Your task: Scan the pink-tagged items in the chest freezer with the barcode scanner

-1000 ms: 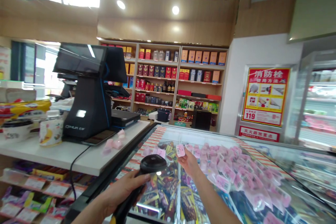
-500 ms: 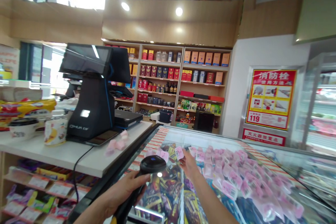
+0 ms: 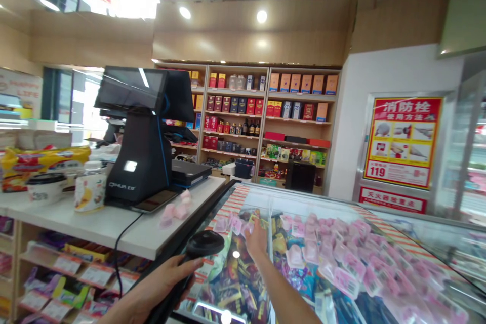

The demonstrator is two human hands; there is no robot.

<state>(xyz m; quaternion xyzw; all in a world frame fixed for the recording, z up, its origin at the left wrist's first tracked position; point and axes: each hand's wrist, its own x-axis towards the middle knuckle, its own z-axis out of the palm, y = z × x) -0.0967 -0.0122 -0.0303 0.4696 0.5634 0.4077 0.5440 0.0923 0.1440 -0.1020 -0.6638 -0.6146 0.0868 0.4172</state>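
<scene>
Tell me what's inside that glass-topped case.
Through the case's glass, colourful wrapped packets show inside. Pink packs on top and the right hand block parts of the view; whatever lies beneath the uppermost packets can't be seen.

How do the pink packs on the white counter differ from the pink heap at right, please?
The counter packs are only a few, while the pink heap holds many. The counter packs lie left of the right hand, the pink heap right of it. Barcodes show in the pink heap; I see none on the counter packs. Both are pink, and no hand touches either.
</scene>
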